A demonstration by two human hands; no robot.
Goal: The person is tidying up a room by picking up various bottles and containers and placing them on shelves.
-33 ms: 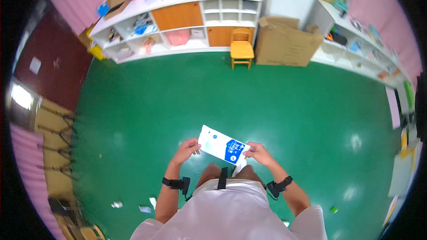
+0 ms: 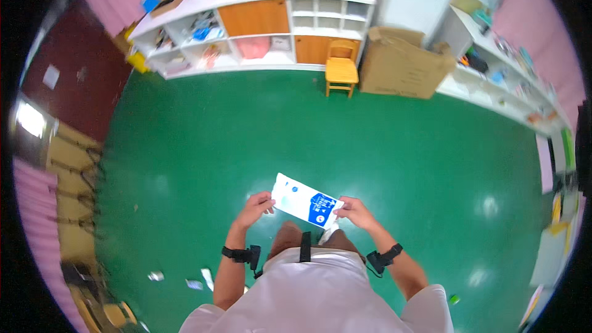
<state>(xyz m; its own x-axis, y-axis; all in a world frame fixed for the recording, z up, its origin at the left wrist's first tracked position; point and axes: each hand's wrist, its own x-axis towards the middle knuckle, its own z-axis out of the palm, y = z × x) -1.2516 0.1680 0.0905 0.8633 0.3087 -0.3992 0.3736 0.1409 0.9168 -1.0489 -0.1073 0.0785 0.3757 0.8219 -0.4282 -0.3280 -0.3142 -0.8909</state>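
Observation:
I stand on a green floor point(image 2: 259, 129) and hold a flat white packet with a blue patch point(image 2: 306, 201) in front of my body. My left hand point(image 2: 257, 203) pinches its left edge. Its right end, by the blue patch, is gripped by my right hand point(image 2: 354, 211). The packet lies tilted, left end higher. A black band sits on each of my wrists.
A small yellow chair point(image 2: 341, 71) and a large open cardboard box point(image 2: 401, 61) stand ahead by a white shelf unit point(image 2: 259, 18). More white shelves point(image 2: 499, 80) run along the right. Stacked yellow chairs point(image 2: 68, 172) line the left wall. Scraps of litter point(image 2: 185, 280) lie at lower left.

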